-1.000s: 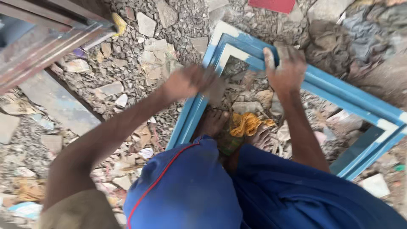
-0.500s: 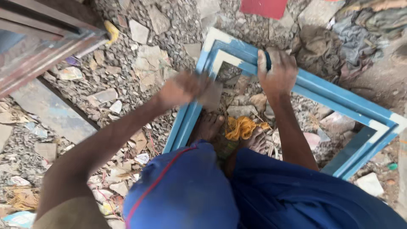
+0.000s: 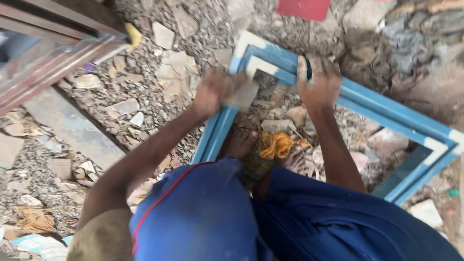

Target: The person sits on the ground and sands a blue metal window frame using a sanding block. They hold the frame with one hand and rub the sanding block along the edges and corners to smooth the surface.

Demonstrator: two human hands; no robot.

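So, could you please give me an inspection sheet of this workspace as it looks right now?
Surface: rubble ground, broken stones and grit all over.
Job's things: blue frame lying flat on the rubble, pale patches at its corners; small pale pad, blurred, against the frame's near corner.
Clutter: yellow rag inside the frame; red sheet at the top edge; scraps of paper and cloth.
Hands: left hand closed on the pad; right hand pressed on the frame's far rail.
Cables: nothing seen.
Surroundings: metal rails at upper left; bare foot inside the frame.
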